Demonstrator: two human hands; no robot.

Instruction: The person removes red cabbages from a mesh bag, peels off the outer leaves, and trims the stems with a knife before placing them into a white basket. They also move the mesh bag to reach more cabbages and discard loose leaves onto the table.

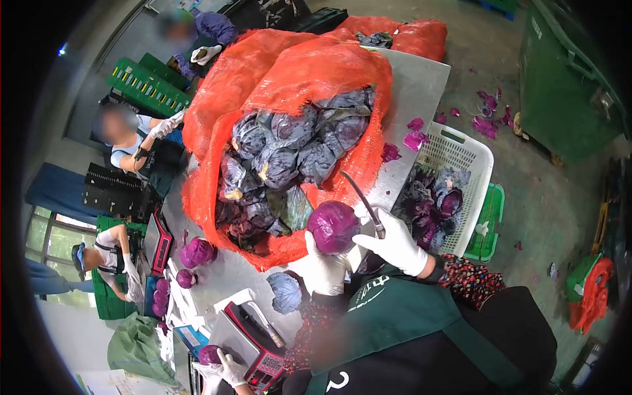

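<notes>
Head view, catalogue of contents. Left hand [324, 266], white glove: clenched around trimmed red cabbage [334, 227], held over steel table [421, 85] just in front of sack mouth. Right hand [395, 243], white glove: grasping knife [363, 201], blade tilted up beside the cabbage. Green apron [401, 316]: white print at chest, too blurred to read. Orange net sack [296, 72]: open, packed with untrimmed cabbages [283, 158], filling most of the table. White basket [464, 155]: right of table, holding purple leaf trimmings. Green bin [566, 85]: far right, small label illegible. Scale with red keypad [263, 365]: near edge, another gloved hand [230, 368] beside it. Co-workers at left among green crates [148, 85].
</notes>
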